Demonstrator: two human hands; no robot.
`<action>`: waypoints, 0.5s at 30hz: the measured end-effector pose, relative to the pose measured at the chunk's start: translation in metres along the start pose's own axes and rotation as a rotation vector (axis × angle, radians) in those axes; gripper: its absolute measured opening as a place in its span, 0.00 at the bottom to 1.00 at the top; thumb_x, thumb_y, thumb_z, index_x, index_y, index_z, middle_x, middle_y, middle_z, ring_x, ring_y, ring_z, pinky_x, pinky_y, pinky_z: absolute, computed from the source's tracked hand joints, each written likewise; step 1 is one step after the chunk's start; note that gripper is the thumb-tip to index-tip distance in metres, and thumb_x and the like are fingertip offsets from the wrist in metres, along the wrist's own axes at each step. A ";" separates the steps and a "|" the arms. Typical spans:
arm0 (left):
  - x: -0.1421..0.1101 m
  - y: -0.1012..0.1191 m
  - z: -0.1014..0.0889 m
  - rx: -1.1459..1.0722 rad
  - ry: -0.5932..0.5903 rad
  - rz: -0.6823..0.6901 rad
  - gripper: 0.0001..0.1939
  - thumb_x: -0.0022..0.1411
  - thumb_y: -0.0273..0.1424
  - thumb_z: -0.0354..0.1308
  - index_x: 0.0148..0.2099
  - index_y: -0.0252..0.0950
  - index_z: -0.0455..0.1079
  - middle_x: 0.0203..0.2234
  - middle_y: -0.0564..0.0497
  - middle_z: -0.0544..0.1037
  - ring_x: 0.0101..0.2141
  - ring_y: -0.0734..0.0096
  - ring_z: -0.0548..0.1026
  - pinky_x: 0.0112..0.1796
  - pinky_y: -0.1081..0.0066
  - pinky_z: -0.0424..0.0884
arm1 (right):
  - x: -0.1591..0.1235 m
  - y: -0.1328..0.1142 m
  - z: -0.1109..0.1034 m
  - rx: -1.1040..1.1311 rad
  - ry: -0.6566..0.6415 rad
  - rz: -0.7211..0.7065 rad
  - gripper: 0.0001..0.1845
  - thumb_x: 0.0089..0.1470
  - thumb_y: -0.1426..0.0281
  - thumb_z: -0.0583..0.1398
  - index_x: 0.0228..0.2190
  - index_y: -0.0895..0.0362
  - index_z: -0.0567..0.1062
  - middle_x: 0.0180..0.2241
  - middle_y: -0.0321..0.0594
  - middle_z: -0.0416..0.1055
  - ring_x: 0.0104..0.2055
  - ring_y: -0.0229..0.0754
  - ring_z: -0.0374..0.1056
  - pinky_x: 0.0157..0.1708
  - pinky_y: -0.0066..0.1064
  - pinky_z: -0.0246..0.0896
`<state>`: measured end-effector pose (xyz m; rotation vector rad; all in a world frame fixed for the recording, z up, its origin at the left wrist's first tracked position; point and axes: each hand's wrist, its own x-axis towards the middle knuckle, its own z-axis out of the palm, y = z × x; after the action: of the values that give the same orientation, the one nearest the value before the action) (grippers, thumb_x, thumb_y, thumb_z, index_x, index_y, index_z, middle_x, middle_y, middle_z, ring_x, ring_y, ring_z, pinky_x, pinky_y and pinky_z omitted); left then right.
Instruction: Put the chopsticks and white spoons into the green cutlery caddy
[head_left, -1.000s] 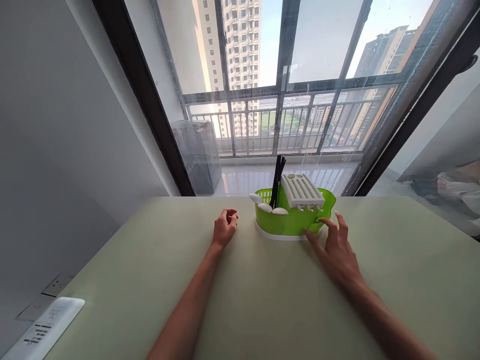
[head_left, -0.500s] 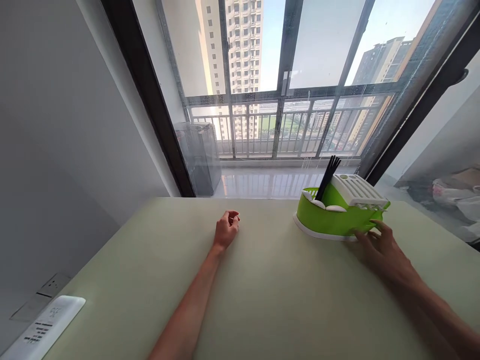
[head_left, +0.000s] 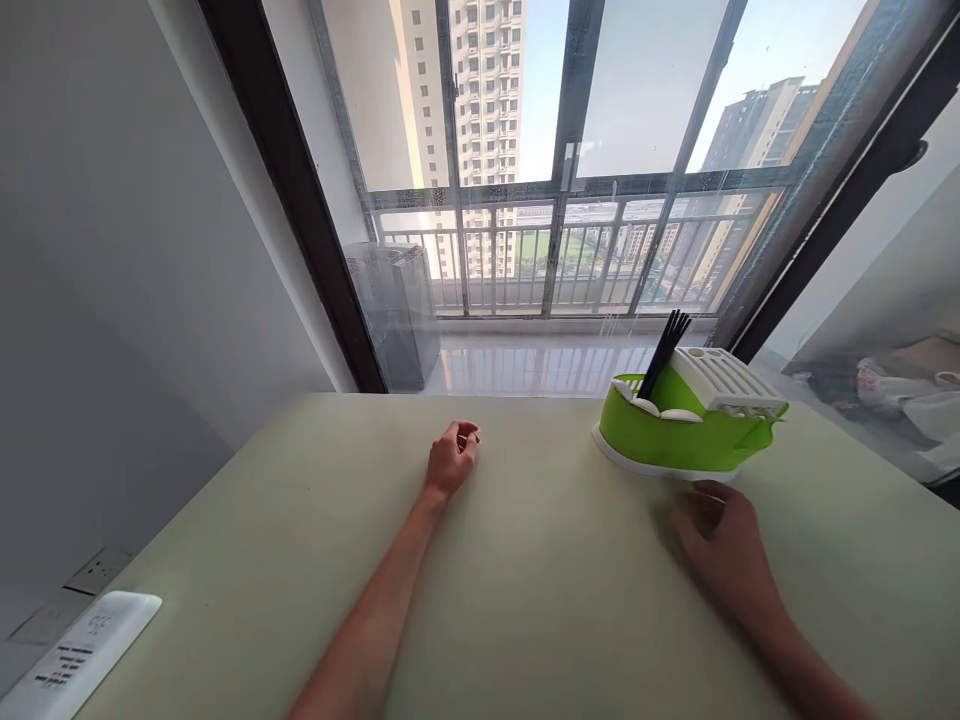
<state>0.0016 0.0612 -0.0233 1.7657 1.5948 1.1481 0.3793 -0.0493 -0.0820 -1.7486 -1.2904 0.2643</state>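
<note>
A green and white utensil holder stands near the far right edge of the table. Several black chopsticks lean upright out of its left compartment. In front of the holder is my right hand, slightly blurred, its thumb and fingers bent but apart with nothing seen between them. A small gap separates it from the holder's white base. My left hand rests on the tabletop left of the holder, fingers curled in loosely toward the thumb. No object shows in it, and it touches only the table.
The pale green table reaches to a glass balcony door. A white device with printed text lies at its near left edge, below a wall socket. Beyond the glass stands a grey appliance; white bags lie at far right.
My right hand has come off the utensil holder's right front and moved toward me and left. The left hand keeps its place. The holder appears slightly further right as the view shifts.
</note>
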 end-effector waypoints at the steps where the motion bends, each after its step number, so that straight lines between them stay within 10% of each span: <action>1: 0.000 0.001 0.000 0.010 -0.005 0.000 0.10 0.65 0.34 0.51 0.44 0.39 0.72 0.34 0.51 0.82 0.30 0.68 0.77 0.35 0.67 0.71 | -0.006 -0.011 0.005 -0.004 -0.034 -0.011 0.25 0.51 0.56 0.60 0.46 0.57 0.69 0.46 0.52 0.71 0.47 0.54 0.71 0.51 0.48 0.65; 7: -0.001 0.005 0.000 0.075 -0.031 -0.003 0.10 0.65 0.35 0.52 0.44 0.41 0.73 0.35 0.52 0.82 0.30 0.68 0.77 0.36 0.68 0.70 | -0.021 -0.080 0.039 0.106 -0.373 -0.106 0.13 0.57 0.58 0.57 0.37 0.53 0.74 0.35 0.39 0.77 0.36 0.46 0.72 0.39 0.37 0.65; 15: 0.000 0.006 0.000 0.127 -0.051 0.005 0.11 0.65 0.34 0.51 0.45 0.41 0.73 0.35 0.54 0.82 0.31 0.69 0.77 0.36 0.69 0.71 | -0.020 -0.124 0.071 0.003 -0.448 -0.347 0.09 0.58 0.66 0.56 0.35 0.52 0.76 0.34 0.37 0.76 0.39 0.45 0.70 0.46 0.40 0.57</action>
<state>0.0051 0.0597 -0.0184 1.8654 1.6662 1.0150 0.2460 -0.0245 -0.0337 -1.4750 -1.8853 0.4736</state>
